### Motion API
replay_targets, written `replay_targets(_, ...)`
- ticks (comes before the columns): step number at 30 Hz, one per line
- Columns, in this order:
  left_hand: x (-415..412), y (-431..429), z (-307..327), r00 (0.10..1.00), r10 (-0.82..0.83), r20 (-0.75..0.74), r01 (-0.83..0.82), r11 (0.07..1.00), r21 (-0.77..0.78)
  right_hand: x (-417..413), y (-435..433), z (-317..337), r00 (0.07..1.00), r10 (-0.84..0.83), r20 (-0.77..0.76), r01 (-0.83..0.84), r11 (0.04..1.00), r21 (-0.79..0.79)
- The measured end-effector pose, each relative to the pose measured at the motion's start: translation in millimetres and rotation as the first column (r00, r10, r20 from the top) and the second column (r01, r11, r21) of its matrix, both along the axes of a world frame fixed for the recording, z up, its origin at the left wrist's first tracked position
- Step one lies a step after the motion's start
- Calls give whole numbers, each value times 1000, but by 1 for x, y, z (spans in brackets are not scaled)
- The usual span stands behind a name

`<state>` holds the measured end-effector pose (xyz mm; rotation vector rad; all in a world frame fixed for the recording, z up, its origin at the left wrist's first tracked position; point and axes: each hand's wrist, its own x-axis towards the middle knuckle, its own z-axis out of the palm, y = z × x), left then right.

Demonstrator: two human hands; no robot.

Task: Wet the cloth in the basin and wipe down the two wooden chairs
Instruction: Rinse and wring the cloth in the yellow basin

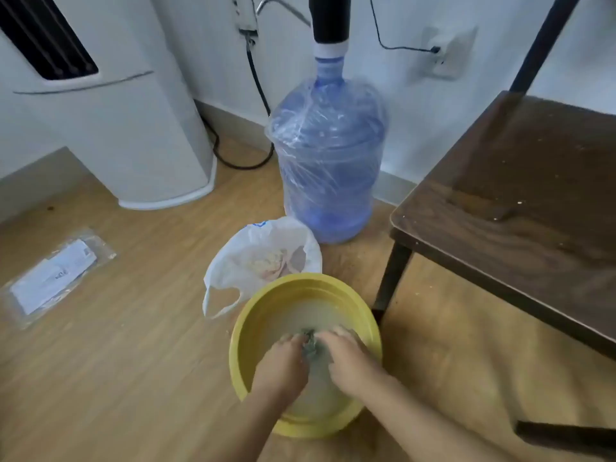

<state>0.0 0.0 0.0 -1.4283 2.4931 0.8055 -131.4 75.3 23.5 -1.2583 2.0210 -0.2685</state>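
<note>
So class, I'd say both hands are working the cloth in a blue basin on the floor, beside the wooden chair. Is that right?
Not quite: the basin is yellow, not blue. The head view shows both hands, left and right, working the cloth in it, on the floor beside the wooden chair.

Counts on the floor
One basin [253, 315], one cloth [310, 345], two hands [283, 365] [350, 358], one chair [520, 201] right, one bottle [328, 151] far, one bag [233, 261], one packet [53, 278] left.
</note>
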Motion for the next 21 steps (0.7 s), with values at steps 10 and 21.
replay_targets(10, -18, -53, -69, 971, 241, -10, -229, 935, 269, 2, -51, -103, 989, 93, -118, -90, 995, 32)
replay_targets(21, -14, -67, -45, 882, 358, -308, -161, 841, 517, 1, -66, -70, -80, -497, 864, 612, 660, 436)
